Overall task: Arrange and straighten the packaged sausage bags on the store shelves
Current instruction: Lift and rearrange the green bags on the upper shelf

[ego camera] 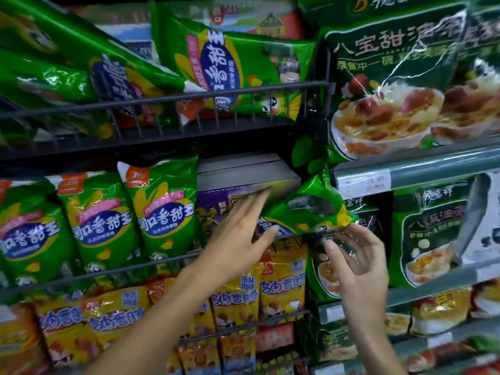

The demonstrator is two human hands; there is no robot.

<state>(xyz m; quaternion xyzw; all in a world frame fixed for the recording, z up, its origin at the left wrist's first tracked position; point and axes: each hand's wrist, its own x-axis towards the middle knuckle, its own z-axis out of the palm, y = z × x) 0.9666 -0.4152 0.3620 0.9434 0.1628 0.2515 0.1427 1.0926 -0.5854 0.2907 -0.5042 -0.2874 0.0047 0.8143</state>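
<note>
Both hands (238,239) (357,261) hold green bag (305,209) lying sideways.

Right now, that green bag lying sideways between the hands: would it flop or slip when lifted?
Probably floppy: the sideways green bag sags and creases between the left hand and right hand. Its glossy film shows glare, so likely slippery. Weight is hard to judge.

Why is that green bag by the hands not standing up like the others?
It is tipped sideways. The green bag lies slanted across the purple box, while the left hand touches it and the right hand pinches its lower edge.
</note>
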